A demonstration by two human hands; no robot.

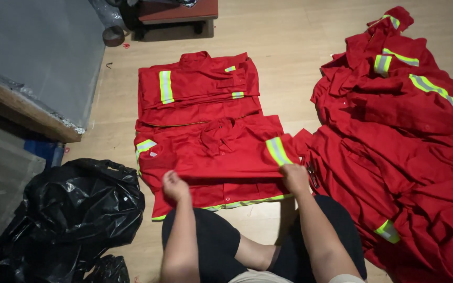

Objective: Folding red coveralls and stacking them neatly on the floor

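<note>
A: State the grip of each hand.

B: The left hand (175, 185) is closed, pinching the near fold of the red jacket (211, 152). The right hand (294, 177) is closed on the same fold, just below the reflective cuff band (278, 151). Both hands grip the cloth at matching height, apparently to keep the fold line straight and taut.

A: Where does the jacket lie?

B: Flat on the wooden floor (284, 42), directly in front of the person's knees. Its lower hem, with a yellow-green edge, shows beneath the lifted fold.

A: What borders it?

B: On the far side, touching it, lies a folded jacket (197, 89), squared up with its stripes outward. On the right, a loose heap of red jackets (410, 152) spreads toward the right edge of the floor, one sleeve touching the jacket in hand. On the left, near the person's left knee, sits a black plastic bag (74, 209), apart from the garments. A roll of tape (113, 35) rests at the far left, beside a grey board (38, 52).
</note>
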